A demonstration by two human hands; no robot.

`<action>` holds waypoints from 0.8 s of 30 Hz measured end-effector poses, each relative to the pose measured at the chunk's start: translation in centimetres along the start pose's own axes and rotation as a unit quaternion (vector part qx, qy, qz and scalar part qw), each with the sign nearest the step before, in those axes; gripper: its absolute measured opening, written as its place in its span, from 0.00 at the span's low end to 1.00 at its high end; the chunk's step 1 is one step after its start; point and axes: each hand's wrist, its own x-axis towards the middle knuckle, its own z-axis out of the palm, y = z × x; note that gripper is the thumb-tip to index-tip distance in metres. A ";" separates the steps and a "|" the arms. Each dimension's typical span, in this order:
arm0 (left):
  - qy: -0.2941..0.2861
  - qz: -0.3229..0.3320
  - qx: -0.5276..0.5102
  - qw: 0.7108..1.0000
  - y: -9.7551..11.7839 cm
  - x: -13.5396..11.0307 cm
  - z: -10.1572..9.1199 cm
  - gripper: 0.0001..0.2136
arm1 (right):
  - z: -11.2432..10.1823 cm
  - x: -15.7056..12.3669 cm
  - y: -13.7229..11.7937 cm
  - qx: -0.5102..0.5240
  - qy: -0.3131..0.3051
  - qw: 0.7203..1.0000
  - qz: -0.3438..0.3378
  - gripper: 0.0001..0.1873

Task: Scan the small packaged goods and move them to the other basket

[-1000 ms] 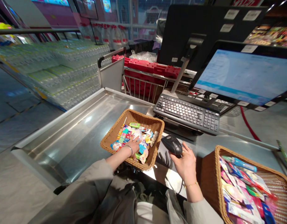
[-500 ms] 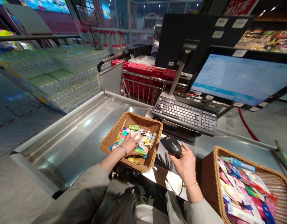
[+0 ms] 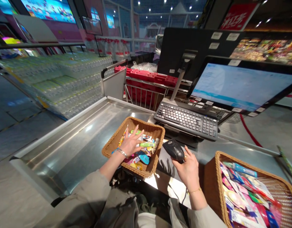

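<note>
My left hand [image 3: 130, 145] is over the wicker basket [image 3: 105, 147] in the middle, palm down with its fingers spread. Its thumb lies against a slim green packet [image 3: 147, 144]; no grip on it shows. Several small colourful packets lie around and under this hand, among them a blue one [image 3: 144, 157] and a yellow one [image 3: 136, 166]. To the right of the basket, my right hand [image 3: 187, 166] is closed around the handle of a black barcode scanner [image 3: 174, 148]. The scanner's head points left, toward the basket.
Right of me stands a second wicker basket [image 3: 218, 183] full of packaged goods. Beyond the scanner are a keyboard [image 3: 186, 118] and a lit monitor [image 3: 245, 87]. The metal counter [image 3: 84, 139] has a raised rim. A shopping cart [image 3: 143, 95] stands behind it.
My left hand has lifted slightly and spread its fingers. The green packet has shifted up and right, uncovering the blue packet. My right hand keeps the scanner in nearly the same place.
</note>
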 end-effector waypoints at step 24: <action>0.114 0.020 0.028 0.993 3.0 1.6 -0.2 0.11 | -2.3 -1.1 -0.6 0.011 -0.008 1.000 -0.003 0.10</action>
